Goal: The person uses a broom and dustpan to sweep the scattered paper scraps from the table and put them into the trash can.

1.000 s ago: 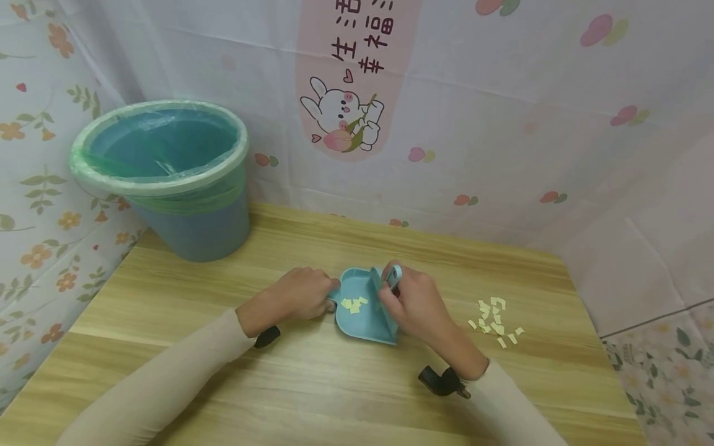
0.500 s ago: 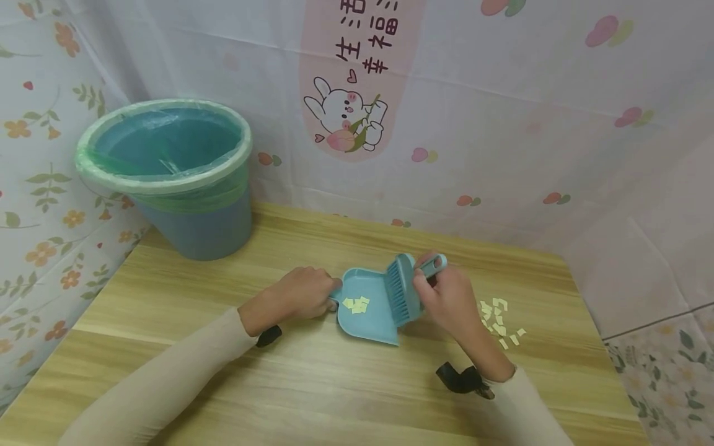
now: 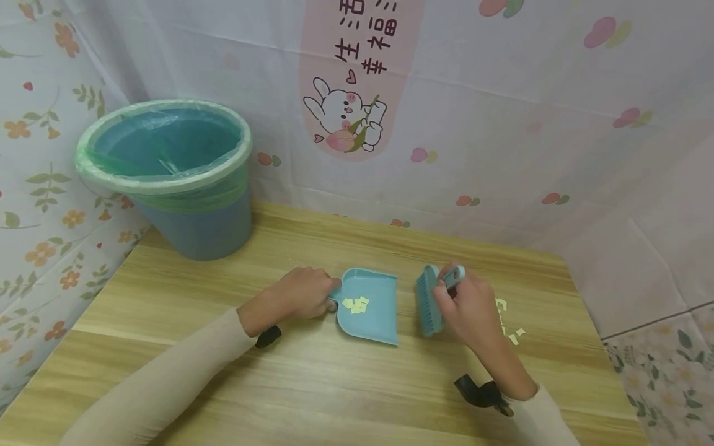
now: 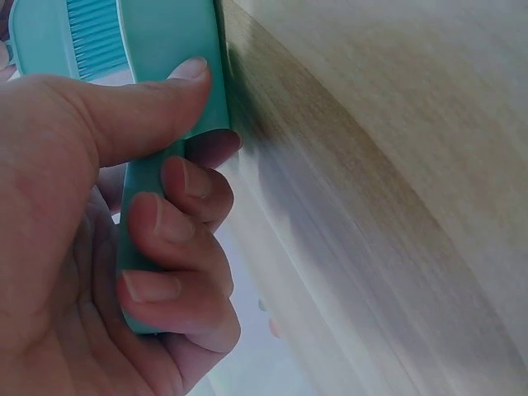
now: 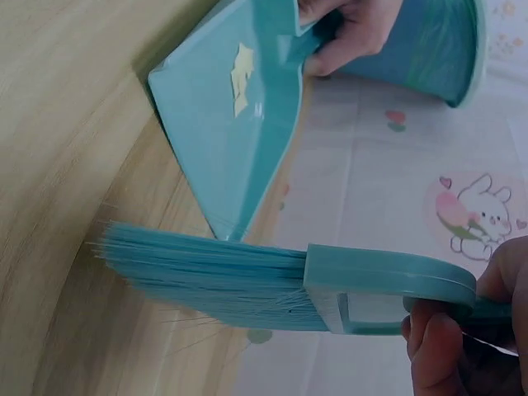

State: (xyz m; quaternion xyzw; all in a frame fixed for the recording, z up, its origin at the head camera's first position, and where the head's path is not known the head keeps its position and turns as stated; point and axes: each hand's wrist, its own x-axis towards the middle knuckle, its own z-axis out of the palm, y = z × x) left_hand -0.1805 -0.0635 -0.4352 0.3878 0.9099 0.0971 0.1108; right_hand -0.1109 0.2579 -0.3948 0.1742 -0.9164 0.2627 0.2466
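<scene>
A blue dustpan (image 3: 375, 316) lies on the table, its mouth facing right. My left hand (image 3: 307, 292) grips its handle; in the left wrist view the fingers curl round that handle (image 4: 142, 239), thumb on top. Several yellow paper scraps (image 3: 355, 305) rest inside the pan. With my right hand (image 3: 470, 305) I hold a blue hand brush (image 3: 429, 301) just right of the pan, bristles apart from its lip. In the right wrist view the bristles (image 5: 214, 276) point down at the table. More paper scraps (image 3: 514, 337) lie beyond my right hand, partly hidden by it.
A blue bin (image 3: 195, 223) with a clear-green liner stands at the table's back left. Behind the wooden table (image 3: 334, 396) hangs a printed white cloth (image 3: 491, 124). Black wrist cameras (image 3: 482, 394) sit under both wrists.
My right hand has drawn the brush out of the dustpan and moved right, toward the loose scraps. The left hand and dustpan stay in place.
</scene>
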